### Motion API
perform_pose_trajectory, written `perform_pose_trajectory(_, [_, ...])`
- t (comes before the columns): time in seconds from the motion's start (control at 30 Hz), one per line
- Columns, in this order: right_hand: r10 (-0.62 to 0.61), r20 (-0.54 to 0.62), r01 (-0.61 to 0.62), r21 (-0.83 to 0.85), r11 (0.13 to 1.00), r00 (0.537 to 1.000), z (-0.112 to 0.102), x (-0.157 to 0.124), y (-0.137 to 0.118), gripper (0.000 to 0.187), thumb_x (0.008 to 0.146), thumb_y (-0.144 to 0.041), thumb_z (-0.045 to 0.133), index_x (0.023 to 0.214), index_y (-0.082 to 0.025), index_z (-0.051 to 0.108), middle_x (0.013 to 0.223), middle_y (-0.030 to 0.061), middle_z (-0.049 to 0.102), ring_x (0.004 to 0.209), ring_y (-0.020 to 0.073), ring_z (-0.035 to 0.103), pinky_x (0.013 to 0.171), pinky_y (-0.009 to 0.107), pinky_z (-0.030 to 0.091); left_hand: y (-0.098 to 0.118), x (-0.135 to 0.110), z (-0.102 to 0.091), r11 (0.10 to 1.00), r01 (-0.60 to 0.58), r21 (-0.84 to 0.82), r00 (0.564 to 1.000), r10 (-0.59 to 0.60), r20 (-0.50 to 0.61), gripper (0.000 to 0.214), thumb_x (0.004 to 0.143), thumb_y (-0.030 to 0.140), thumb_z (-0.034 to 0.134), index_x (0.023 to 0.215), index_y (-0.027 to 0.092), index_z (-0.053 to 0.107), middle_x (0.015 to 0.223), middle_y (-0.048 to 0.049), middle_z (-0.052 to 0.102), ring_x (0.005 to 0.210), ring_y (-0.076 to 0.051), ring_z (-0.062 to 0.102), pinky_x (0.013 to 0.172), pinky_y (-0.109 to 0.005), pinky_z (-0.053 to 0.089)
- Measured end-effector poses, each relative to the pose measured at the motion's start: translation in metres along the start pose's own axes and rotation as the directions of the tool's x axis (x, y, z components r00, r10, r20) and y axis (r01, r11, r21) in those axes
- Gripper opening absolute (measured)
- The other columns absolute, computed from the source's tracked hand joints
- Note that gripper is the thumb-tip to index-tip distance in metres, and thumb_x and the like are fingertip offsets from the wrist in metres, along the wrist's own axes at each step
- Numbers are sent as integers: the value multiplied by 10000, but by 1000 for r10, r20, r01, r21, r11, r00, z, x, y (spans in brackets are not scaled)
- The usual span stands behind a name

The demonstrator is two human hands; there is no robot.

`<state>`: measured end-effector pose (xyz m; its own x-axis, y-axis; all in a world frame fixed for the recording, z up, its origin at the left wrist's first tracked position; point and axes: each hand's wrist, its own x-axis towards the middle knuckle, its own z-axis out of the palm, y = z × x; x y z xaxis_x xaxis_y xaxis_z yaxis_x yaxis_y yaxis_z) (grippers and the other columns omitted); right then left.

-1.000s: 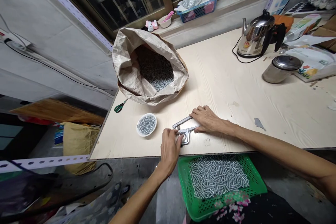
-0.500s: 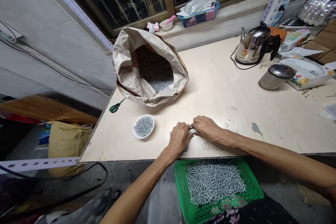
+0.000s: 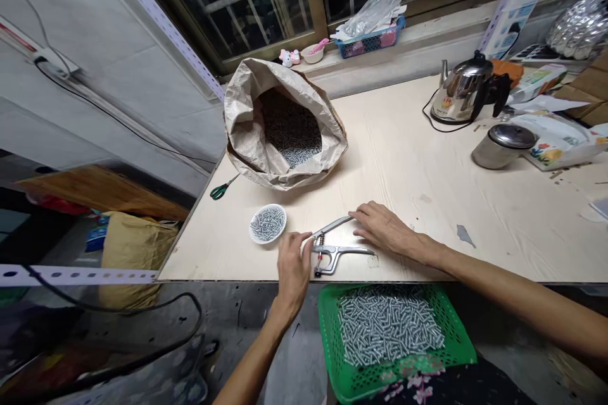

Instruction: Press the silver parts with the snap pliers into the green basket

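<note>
A green plastic mesh basket [image 3: 329, 338] of small silver metal pieces sits below the tabletop [image 3: 427, 171]. At the tabletop's near edge lies a silver metal plier-like tool [image 3: 336, 253], handles spread. The left hand [image 3: 293, 266] draws its fingers narrowly together at the tool's head, their exact grip unclear; the right hand [image 3: 384, 226], fingers loosely parted, touches the upper handle's end. Beyond stands an open, beige paper-like sack [image 3: 241, 98].

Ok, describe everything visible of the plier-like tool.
The plier-like tool looks like grey metal: two handles spread apart, a coil spring, a small red part. It is on the table near the front edge, its left end gripped by the left hand; the right hand touches the upper handle.
</note>
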<state>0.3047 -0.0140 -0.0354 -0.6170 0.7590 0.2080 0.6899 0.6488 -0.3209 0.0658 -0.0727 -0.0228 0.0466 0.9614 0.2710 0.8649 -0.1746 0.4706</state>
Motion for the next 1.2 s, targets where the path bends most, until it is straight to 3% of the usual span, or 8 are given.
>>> perform_pose_trajectory(0.17, [-13, 96, 3, 105, 994, 995, 13, -18, -22, 115, 886, -278, 598, 921, -169, 590, 916, 56, 586, 827, 190, 525, 722, 310, 391, -4, -14, -8, 967, 174, 185, 954, -212, 213, 238, 865, 365, 552, 791, 175, 677, 847, -70, 619, 887, -227, 535, 734, -305, 411])
perform_pose_trajectory(0.3, [23, 141, -35, 87, 996, 990, 32, -21, -27, 46, 886, -203, 587, 897, -169, 558, 898, 34, 582, 759, 161, 523, 668, 284, 368, 0, 1, -1, 914, 287, 288, 814, -391, 430, 260, 814, 401, 595, 716, 173, 674, 783, -51, 646, 820, -195, 579, 628, -256, 357])
perform_pose_trajectory(0.4, [14, 120, -20, 51, 999, 993, 39, -17, -21, 45, 903, -193, 551, 862, -179, 538, 872, 21, 578, 725, 153, 516, 632, 277, 351, -1, 16, -1, 913, 251, 322, 726, -398, 561, 237, 805, 352, 579, 692, 165, 671, 694, -35, 641, 691, -165, 583, 580, -251, 329])
perform_pose_trajectory(0.57, [40, 45, -41, 40, 998, 998, 35, -10, -2, 101, 926, -193, 497, 826, -192, 513, 842, 14, 570, 725, 149, 522, 623, 269, 347, 1, 17, -12, 918, -42, 395, 839, -182, 513, 187, 805, 138, 508, 734, 128, 681, 855, -102, 647, 866, -203, 586, 677, -269, 389])
perform_pose_trajectory(0.8, [60, -4, -58, 139, 989, 998, 35, -14, 9, 98, 937, -193, 447, 848, -203, 487, 831, 11, 552, 728, 147, 533, 623, 263, 374, 38, -14, -32, 997, -45, 61, 861, 8, 509, 117, 852, 241, 590, 871, 187, 693, 858, -30, 640, 789, -157, 595, 669, -245, 433])
perform_pose_trajectory(0.93, [54, -37, -48, 139, 989, 998, 38, -15, 8, 141, 954, -219, 406, 834, -207, 479, 823, 16, 545, 721, 152, 529, 625, 270, 390, 3, 21, -41, 953, 82, 290, 965, -148, 216, 187, 902, 237, 518, 922, 164, 690, 915, -66, 645, 887, -193, 585, 735, -277, 446])
perform_pose_trajectory(1.0, [50, -57, -42, 138, 990, 997, 40, -15, 8, 165, 962, -236, 387, 828, -210, 479, 815, 17, 543, 712, 152, 524, 620, 272, 394, -26, 45, -45, 915, 162, 368, 965, -224, 132, 189, 900, 216, 515, 935, 156, 691, 953, -77, 645, 935, -205, 582, 779, -288, 448])
perform_pose_trajectory(1.2, [40, -76, -31, 118, 993, 996, 46, -16, 11, 181, 974, -264, 374, 834, -212, 476, 814, 18, 542, 714, 154, 527, 620, 277, 400, -66, 75, -37, 870, 81, 486, 957, -204, 207, 196, 887, 208, 520, 940, 186, 707, 1002, -80, 634, 1031, -224, 550, 778, -278, 446])
